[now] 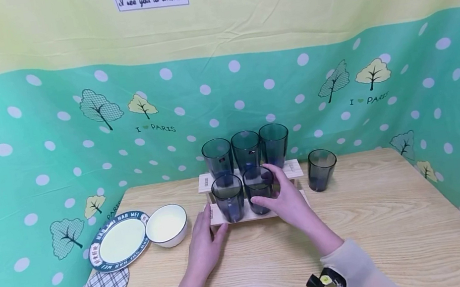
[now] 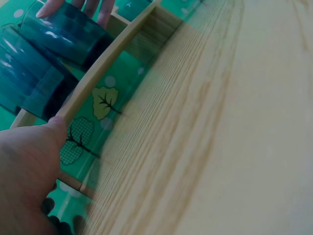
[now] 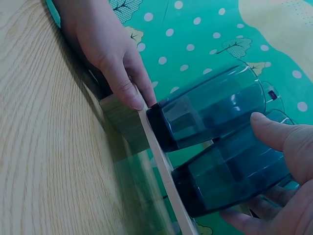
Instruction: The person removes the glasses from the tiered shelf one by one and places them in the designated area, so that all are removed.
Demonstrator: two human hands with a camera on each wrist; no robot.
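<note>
Gripping glass on rack front step, right hand fingers curled around; left hand fingertips bracing rack edge. Best kept upright, clear of neighbouring glass.

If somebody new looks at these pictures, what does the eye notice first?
Dark blue-tinted glasses crowd a two-step wooden rack mid-table: three behind, two in front. The right hand grips the front right glass; the left hand rests on the rack's lower edge. One lone glass stands right of the rack.
</note>
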